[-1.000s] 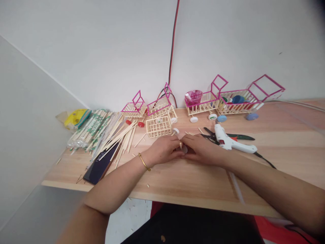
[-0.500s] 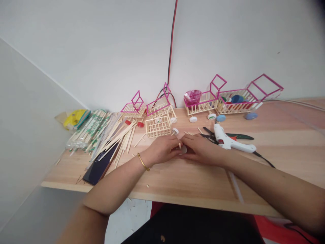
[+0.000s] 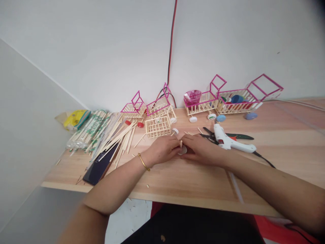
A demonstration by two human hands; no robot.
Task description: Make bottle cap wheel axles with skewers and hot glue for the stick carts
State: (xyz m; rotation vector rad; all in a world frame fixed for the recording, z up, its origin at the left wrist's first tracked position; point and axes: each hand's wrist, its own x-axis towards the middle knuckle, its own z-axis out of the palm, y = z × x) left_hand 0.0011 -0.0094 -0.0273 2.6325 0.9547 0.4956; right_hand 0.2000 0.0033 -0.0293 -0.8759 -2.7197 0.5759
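My left hand (image 3: 164, 149) and my right hand (image 3: 204, 149) meet at the middle of the table, both with fingers closed. Between them is a white bottle cap (image 3: 182, 150), partly covered by my right fingers. A short wooden stick (image 3: 181, 144) stands up at the cap, pinched by my left fingertips. Whether stick and cap are joined I cannot tell. Just behind my left hand sits a small basket of plain sticks (image 3: 158, 127), with a loose white cap (image 3: 175, 131) beside it.
Stick carts with pink rims (image 3: 200, 105) line the wall, on bottle-cap wheels. Right of my hands lie a white glue gun (image 3: 230, 140) and dark-handled pliers (image 3: 209, 135). At left are loose sticks (image 3: 127, 139), a dark phone-like slab (image 3: 99, 167), bagged sticks (image 3: 88, 132) and a yellow packet (image 3: 76, 118).
The stick has shifted very slightly to the right and stands a little straighter at the cap. Both hands stay almost where they were.
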